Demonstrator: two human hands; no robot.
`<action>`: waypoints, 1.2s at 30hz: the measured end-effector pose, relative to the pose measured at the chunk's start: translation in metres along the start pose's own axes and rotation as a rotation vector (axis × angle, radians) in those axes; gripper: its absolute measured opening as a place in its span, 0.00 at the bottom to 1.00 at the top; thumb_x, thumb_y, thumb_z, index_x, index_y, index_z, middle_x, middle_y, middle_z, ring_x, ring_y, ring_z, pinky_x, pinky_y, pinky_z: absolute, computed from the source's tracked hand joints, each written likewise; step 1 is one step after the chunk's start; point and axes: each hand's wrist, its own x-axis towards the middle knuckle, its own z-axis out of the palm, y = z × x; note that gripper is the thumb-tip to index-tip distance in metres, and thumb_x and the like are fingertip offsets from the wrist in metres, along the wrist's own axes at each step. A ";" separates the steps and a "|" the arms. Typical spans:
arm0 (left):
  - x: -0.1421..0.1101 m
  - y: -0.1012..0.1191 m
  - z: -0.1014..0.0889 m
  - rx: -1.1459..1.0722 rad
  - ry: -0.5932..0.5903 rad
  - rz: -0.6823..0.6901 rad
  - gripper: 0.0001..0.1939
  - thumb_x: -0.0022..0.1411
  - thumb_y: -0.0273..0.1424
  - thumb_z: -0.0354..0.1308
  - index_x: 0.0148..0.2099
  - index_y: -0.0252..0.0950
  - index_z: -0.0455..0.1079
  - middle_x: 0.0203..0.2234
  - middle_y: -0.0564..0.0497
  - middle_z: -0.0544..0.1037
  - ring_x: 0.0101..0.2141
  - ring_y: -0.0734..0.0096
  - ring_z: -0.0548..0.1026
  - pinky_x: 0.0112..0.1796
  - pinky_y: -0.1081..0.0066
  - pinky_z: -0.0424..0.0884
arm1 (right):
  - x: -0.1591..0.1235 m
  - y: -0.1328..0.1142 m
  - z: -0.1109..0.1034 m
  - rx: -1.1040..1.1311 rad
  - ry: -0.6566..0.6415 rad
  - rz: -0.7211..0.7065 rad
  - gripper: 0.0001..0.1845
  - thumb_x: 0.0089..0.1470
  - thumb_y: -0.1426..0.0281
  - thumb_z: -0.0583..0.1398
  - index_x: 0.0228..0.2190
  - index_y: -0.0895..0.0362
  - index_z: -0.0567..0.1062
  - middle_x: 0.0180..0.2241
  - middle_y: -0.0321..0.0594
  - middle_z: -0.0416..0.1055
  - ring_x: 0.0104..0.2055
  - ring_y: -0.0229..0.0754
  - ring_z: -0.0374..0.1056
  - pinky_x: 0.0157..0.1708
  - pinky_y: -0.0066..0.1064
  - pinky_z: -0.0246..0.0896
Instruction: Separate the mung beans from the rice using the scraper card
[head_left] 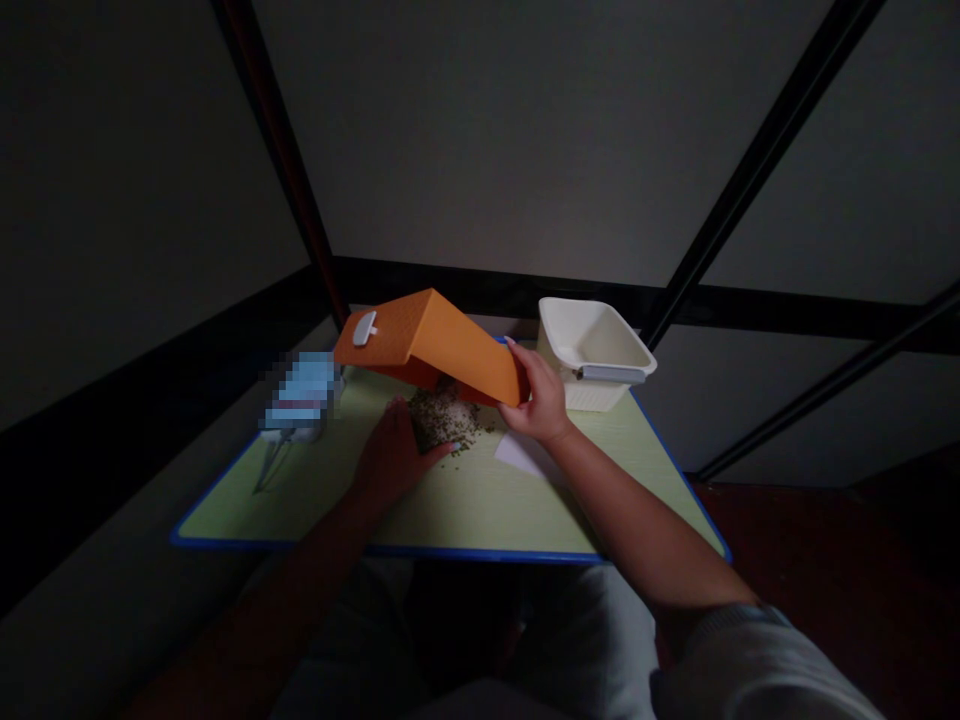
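The right hand (pixel 541 400) is gripping an orange box (pixel 461 345) by its right end. The box is tipped over, up above the middle of the worktop (pixel 480 515), and its open side faces down. A bit of the dark inside shows, but I cannot tell if anything is still in there. On the left end of the box there is a small white tab (pixel 364 328).

Under the box sits a pile of little bits (pixel 442 418), green and whitish, all mixed up. Some loose bits lie around the pile on the worktop. The box hides the back of the pile.

The left hand (pixel 394 450) is open, with its thumb spread away from its fingers. It curves around the near left side of the pile, and the thumb is at the pile's front edge.

At the far right, a white tub (pixel 592 397) stands upright with its top open. You can see its pale inside walls, and a gray handle (pixel 611 375) goes along the front of its rim. A white sheet (pixel 521 455) lies flat between the pile and the right arm. On the left side is a light blue thing (pixel 304 390), too blurry to name.
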 end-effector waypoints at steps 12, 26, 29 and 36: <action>0.001 -0.001 0.000 -0.018 0.005 0.008 0.30 0.63 0.46 0.61 0.62 0.39 0.63 0.62 0.42 0.66 0.60 0.51 0.67 0.59 0.43 0.68 | 0.005 -0.001 -0.011 -0.063 0.013 -0.068 0.39 0.52 0.61 0.57 0.64 0.56 0.58 0.51 0.53 0.76 0.46 0.57 0.76 0.44 0.48 0.75; -0.001 -0.006 0.005 -0.049 0.068 0.033 0.30 0.63 0.46 0.61 0.62 0.39 0.62 0.62 0.42 0.66 0.60 0.51 0.68 0.58 0.43 0.69 | 0.011 -0.002 -0.020 -0.070 0.062 -0.101 0.41 0.52 0.61 0.58 0.66 0.54 0.57 0.52 0.53 0.75 0.44 0.56 0.75 0.42 0.48 0.74; -0.001 -0.007 0.005 -0.051 0.085 0.054 0.30 0.63 0.46 0.61 0.62 0.39 0.62 0.62 0.42 0.66 0.60 0.51 0.68 0.58 0.43 0.69 | 0.014 -0.002 -0.025 -0.073 0.044 -0.062 0.42 0.50 0.61 0.59 0.65 0.54 0.58 0.49 0.52 0.75 0.42 0.56 0.75 0.40 0.47 0.73; -0.003 -0.001 -0.001 -0.030 0.137 0.050 0.27 0.64 0.42 0.60 0.62 0.39 0.63 0.62 0.42 0.66 0.60 0.52 0.68 0.59 0.43 0.69 | 0.017 0.007 -0.024 0.074 0.117 0.101 0.37 0.49 0.63 0.60 0.61 0.51 0.63 0.57 0.51 0.72 0.56 0.59 0.70 0.55 0.53 0.68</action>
